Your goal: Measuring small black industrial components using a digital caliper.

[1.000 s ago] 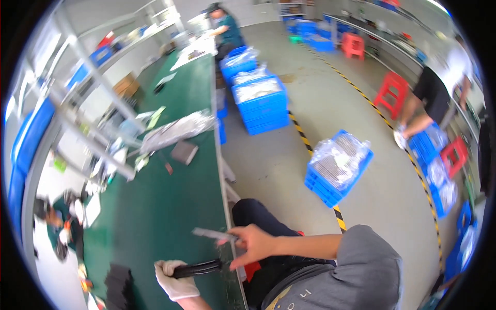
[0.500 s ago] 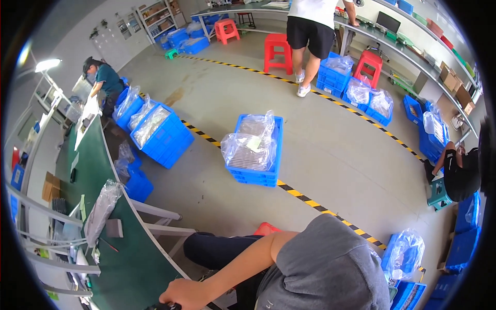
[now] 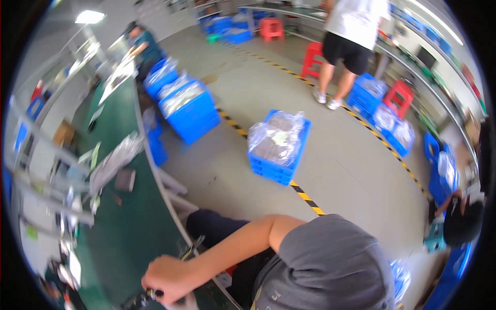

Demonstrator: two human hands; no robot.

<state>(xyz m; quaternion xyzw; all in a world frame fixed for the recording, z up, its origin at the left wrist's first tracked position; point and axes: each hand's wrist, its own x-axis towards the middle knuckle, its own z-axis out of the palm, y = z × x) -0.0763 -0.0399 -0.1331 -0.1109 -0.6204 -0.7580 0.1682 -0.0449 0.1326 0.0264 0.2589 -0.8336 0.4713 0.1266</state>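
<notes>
A: Where is the dark, glossy object (image 3: 137, 299), and what has hold of it?

B: It sits at the lower edge of view, on or just above the green-topped surface (image 3: 124, 222); the person's bare right grip (image 3: 168, 279) meets its right end, fingers curled narrow; blur hides whether they clasp it or only press; the left grip is out of sight, so I cannot tell its state.

A: Why is the right forearm (image 3: 230, 248) angled across?

B: Probably because the object lies to the left of the grey-shirted body (image 3: 330, 258); that angle brings the fingers to it.

A: And the long, silvery bundle in clear plastic (image 3: 116, 163)?

B: Farther along the surface, near a small, grey-brown block (image 3: 125, 180); perhaps placed there to leave elbow room.

A: The stacked blue plastic crates (image 3: 271, 168) by the black-and-yellow tape (image 3: 305, 199)?

B: 1 stack, with clear film (image 3: 279, 139) over its top load; likely against dust.
</notes>
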